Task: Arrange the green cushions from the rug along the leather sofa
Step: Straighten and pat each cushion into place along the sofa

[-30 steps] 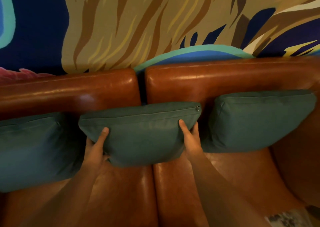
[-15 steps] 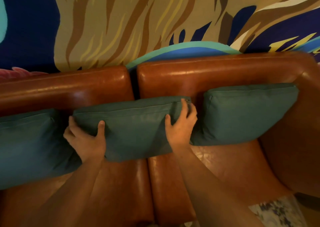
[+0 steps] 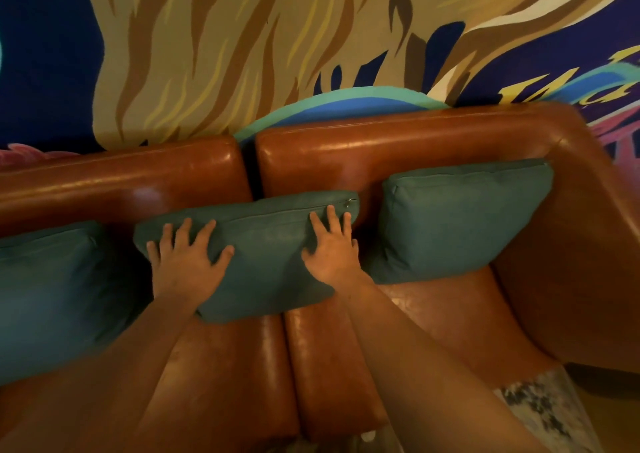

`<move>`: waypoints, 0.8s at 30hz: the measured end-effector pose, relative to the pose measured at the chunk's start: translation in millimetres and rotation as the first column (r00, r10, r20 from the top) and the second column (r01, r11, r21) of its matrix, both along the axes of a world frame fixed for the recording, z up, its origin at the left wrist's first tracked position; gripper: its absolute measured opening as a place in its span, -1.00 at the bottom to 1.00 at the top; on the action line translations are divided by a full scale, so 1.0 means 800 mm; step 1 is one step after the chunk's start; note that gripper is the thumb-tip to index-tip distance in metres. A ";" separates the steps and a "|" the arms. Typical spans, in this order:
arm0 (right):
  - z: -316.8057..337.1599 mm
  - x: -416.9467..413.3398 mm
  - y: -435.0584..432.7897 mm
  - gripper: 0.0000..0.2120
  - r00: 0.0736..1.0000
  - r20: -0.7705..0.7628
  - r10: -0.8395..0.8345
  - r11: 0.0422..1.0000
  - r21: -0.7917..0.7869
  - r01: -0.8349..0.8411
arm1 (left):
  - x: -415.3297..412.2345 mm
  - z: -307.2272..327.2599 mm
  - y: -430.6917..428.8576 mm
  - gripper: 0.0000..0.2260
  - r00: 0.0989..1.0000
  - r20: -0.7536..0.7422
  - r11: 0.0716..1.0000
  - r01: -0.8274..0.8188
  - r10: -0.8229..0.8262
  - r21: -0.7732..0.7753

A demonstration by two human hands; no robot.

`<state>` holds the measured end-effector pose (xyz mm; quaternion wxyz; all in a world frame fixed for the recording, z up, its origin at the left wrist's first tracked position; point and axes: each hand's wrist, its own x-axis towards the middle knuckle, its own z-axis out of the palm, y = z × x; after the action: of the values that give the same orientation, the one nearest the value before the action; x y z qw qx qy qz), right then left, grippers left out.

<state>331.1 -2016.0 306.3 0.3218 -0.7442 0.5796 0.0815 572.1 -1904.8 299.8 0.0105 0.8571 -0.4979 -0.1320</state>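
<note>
Three green cushions lean against the backrest of the brown leather sofa (image 3: 433,144). The middle cushion (image 3: 266,262) straddles the seam between the two seats, zip edge up. My left hand (image 3: 187,262) lies flat on its left part, fingers spread. My right hand (image 3: 332,248) presses flat on its right part near the zip pull. The right cushion (image 3: 460,220) rests in the sofa's right corner. The left cushion (image 3: 52,293) runs off the left edge of view.
A painted wall mural (image 3: 242,44) rises directly behind the sofa. The right armrest (image 3: 588,262) closes off that end. A patterned rug (image 3: 540,414) shows at the bottom right beside the seat front.
Both hands have gone from gripping the middle cushion's side edges to lying flat on its front face. The cushion sits back against the backrest. My view has shifted slightly left.
</note>
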 end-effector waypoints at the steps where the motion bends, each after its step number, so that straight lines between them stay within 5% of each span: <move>1: 0.001 -0.001 -0.002 -0.24 1.000 -0.001 0.006 1.000 0.029 -0.006 | 0.000 0.001 -0.002 -0.34 1.000 -0.004 1.000 -0.008 0.008 0.028; 7: 0.015 -0.010 -0.002 -0.27 0.999 0.017 0.031 0.999 -0.023 -0.030 | -0.014 0.019 -0.015 -0.40 0.996 -0.069 0.993 0.056 -0.063 -0.100; 17: 0.028 -0.023 0.004 -0.30 1.000 0.025 0.001 0.997 -0.082 0.001 | -0.054 0.026 -0.018 -0.38 0.984 -0.079 0.986 0.164 -0.161 0.037; 24: 0.029 -0.020 0.009 -0.30 1.000 0.016 0.024 0.996 -0.087 -0.022 | -0.049 0.030 -0.016 -0.34 0.985 -0.057 0.987 0.162 -0.163 -0.024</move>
<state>314.9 -2009.0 329.8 0.2932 -0.7647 0.5712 0.0537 532.9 -1917.4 324.1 0.0226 0.8093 -0.5668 -0.1525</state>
